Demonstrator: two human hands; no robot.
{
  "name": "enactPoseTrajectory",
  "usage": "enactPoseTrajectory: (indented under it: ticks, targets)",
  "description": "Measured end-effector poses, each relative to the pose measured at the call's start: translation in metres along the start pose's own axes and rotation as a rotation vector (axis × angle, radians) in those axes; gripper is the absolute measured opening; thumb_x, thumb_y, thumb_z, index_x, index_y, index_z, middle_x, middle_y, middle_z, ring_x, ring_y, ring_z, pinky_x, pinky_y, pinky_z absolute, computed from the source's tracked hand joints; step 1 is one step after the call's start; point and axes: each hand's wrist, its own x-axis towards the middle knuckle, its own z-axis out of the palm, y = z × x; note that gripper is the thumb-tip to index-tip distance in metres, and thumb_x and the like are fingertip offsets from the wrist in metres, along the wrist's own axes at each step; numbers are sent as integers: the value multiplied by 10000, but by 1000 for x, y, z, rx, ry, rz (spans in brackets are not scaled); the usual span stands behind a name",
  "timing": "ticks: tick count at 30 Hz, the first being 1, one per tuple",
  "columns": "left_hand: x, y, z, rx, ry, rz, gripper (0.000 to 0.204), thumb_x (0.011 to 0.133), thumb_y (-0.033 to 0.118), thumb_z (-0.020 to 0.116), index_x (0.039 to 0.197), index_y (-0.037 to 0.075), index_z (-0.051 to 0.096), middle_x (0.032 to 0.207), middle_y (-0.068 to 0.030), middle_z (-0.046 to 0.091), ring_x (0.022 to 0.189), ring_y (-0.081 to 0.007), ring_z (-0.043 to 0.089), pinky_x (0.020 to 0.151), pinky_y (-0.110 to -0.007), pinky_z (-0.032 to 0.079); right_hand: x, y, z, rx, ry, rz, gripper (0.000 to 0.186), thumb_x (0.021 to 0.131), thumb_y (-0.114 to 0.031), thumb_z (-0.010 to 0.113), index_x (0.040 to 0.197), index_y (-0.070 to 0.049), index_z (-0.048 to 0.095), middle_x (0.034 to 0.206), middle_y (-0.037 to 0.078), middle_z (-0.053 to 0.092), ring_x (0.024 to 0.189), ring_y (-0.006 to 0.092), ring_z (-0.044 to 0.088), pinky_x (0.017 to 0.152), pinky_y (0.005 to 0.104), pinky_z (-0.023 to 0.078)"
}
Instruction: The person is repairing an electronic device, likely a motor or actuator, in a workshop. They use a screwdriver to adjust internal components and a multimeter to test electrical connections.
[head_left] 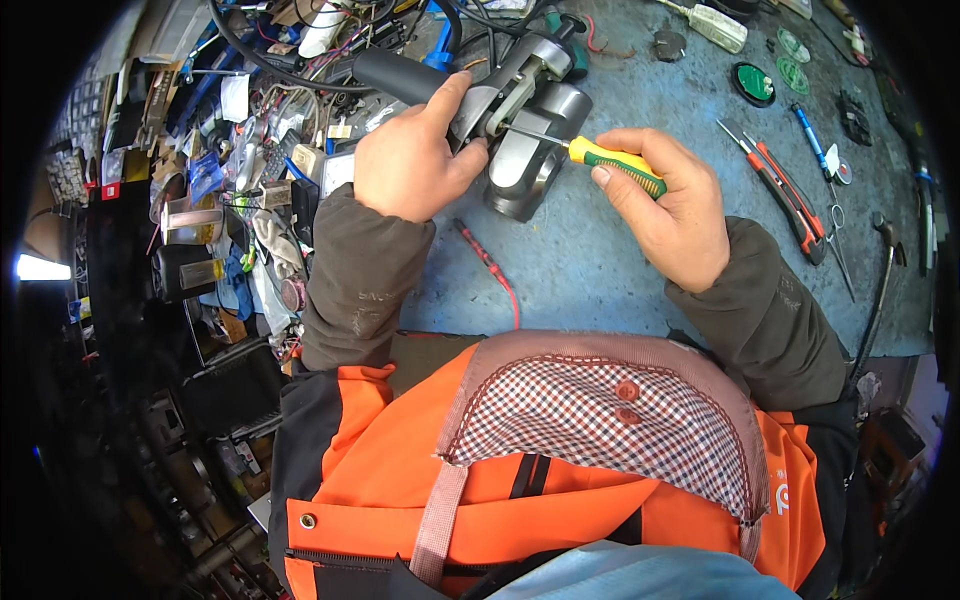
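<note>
A grey and silver metal device [530,160] with a black padded handle [390,75] lies at the top middle of the blue worktop. My left hand [410,160] grips it by its curved housing, index finger stretched up near the handle and thumb low beside the pivot. My right hand [670,205] is closed on a yellow and green screwdriver [605,160], whose shaft reaches left into the device's pivot area. The exact point where its tip sits is partly hidden.
Cables, tools and parts crowd the left [250,200]. On the blue worktop [590,280] lie a red lead [490,265], a red utility knife [775,190], scissors [840,240], a blue pen-like tool [808,135], round green boards [752,85] and a clear-handled tool [715,28].
</note>
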Motion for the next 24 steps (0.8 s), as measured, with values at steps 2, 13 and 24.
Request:
enactPoseTrajectory:
  ticks: [2, 13, 24]
  targets:
    - [0, -6, 1, 172, 138, 171, 677, 843, 342, 827, 1461, 112, 674, 889, -166, 729, 827, -413, 708, 738, -514, 576, -2, 3, 0, 15, -1, 11, 256, 984, -104, 793, 1197, 22, 729, 1071, 189, 759, 961, 320, 764, 830, 381, 582]
    - [59, -15, -3, 264, -79, 454, 648, 765, 390, 764, 1303, 33, 718, 1186, -161, 710, 1163, -416, 639, 1049, -533, 490, -4, 17, -9, 100, 15, 13, 254, 1011, -133, 785, 1208, 19, 731, 1070, 182, 763, 962, 291, 764, 835, 378, 582]
    - [81, 10, -29, -176, -126, 395, 548, 707, 350, 776, 1107, -6, 660, 912, -229, 645, 898, -457, 607, 823, -518, 459, 9, -13, -55, 51, 31, -97, 228, 1017, -67, 764, 1225, 18, 731, 1072, 101, 747, 939, 161, 701, 819, 307, 549]
